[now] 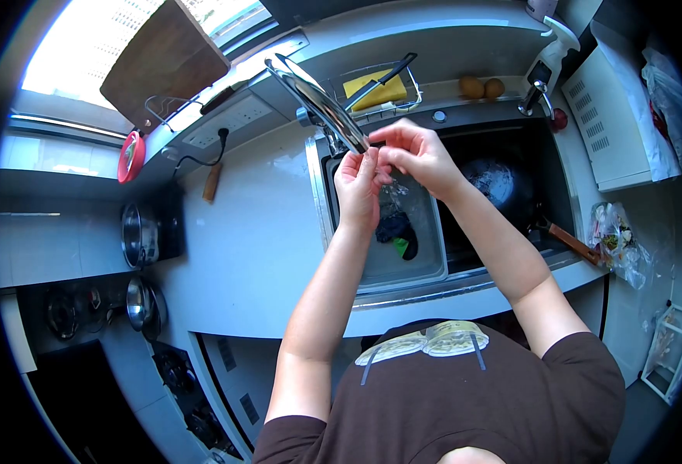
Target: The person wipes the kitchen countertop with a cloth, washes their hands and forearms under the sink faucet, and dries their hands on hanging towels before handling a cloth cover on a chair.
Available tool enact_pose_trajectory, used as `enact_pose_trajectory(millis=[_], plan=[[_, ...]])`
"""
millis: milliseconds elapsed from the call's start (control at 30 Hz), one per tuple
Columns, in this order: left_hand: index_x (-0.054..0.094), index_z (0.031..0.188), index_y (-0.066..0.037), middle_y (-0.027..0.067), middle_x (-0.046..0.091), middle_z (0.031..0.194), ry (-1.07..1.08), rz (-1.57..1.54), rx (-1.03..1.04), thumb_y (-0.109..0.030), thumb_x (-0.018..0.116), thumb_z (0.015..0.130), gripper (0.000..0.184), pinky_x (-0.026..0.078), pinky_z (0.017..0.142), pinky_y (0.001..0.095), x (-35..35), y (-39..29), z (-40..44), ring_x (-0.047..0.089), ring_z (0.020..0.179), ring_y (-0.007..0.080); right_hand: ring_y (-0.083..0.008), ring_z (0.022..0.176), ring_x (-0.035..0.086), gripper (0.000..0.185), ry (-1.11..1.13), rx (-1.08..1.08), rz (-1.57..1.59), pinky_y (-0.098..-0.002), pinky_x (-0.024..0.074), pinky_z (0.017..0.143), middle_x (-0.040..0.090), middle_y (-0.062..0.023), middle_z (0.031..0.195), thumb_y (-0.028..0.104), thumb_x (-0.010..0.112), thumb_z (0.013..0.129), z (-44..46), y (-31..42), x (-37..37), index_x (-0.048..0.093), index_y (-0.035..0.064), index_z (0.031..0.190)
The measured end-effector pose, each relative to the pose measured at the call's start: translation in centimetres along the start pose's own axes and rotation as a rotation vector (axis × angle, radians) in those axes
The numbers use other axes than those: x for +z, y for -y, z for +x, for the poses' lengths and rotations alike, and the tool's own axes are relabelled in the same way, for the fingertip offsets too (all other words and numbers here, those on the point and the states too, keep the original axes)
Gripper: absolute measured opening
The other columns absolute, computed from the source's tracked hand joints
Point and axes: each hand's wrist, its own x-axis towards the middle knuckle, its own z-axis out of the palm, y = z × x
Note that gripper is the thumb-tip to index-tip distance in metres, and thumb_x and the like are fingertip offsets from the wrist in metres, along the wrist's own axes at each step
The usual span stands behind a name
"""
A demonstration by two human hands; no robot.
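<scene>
Left hand [355,192] and right hand [426,160]: yours meet at the tip of the chrome faucet [318,100], above the grey tub [427,249] by the sink's left edge. Fingertips bunched and overlapping; can't tell if either grasps anything. They hide the spout's end. Dark item [393,226] with a green patch sits in the tub, upper part obscured by clear blur. Pan [507,188] has glare inside; its handle crosses the sink's front right corner.
</scene>
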Motion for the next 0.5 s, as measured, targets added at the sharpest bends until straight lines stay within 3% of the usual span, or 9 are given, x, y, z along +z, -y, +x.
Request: enact_pose_trajectory(millis=[33,100,267,333,500], plan=[[0.053,0.096,-0.004,0.0068,0.061,0.081,0.0,0.0,0.001,-0.018,0.057,0.094,0.014,0.05,0.06,0.0235,-0.1,0.2,0.0,0.06,0.068,0.0127,-0.0107,0.074,0.062,0.024,0.051,0.109,-0.025,-0.0238,0.0521,0.069,0.065,-0.0084,0.091,0.014,0.064,0.087,-0.2,0.2,0.1,0.062,0.001,0.106],[0.05,0.087,-0.007,0.0019,0.056,0.073,-0.003,0.079,0.045,-0.016,0.062,0.092,0.015,0.04,0.052,0.0182,-0.4,0.8,-0.1,0.05,0.058,0.0064,-0.0086,0.062,0.059,0.018,0.057,0.231,-0.016,-0.0206,0.0497,0.056,0.065,-0.0066,0.075,0.014,0.068,0.084,-0.3,-0.1,0.3,0.066,0.0003,0.096],[0.046,0.082,-0.009,0.0001,0.054,0.069,-0.069,0.13,0.026,-0.019,0.06,0.093,0.02,0.037,0.049,0.0175,-0.1,0.5,-0.4,0.048,0.055,0.0051,-0.0063,0.059,0.058,0.021,0.077,0.227,-0.042,-0.0157,0.0452,0.052,0.064,-0.0044,0.074,0.016,0.067,0.084,-0.3,-0.7,0.5,0.065,-0.0004,0.096],[0.047,0.085,-0.009,0.0029,0.055,0.071,-0.023,0.089,0.001,-0.019,0.056,0.095,0.017,0.045,0.052,0.0211,-0.4,0.3,-0.3,0.052,0.059,0.0093,-0.0066,0.059,0.058,0.021,0.078,0.226,-0.022,-0.0162,0.046,0.052,0.064,-0.0046,0.075,0.016,0.067,0.084,-0.3,-0.7,0.7,0.065,-0.0007,0.095],[0.047,0.084,-0.009,0.0029,0.055,0.072,-0.03,0.118,0.035,-0.02,0.059,0.093,0.019,0.046,0.052,0.0223,-0.4,0.1,-0.3,0.052,0.059,0.0096,-0.0062,0.061,0.057,0.021,0.085,0.219,0.005,-0.0177,0.0473,0.054,0.063,-0.0033,0.076,0.019,0.067,0.084,-0.1,-0.7,0.9,0.064,0.0013,0.094]])
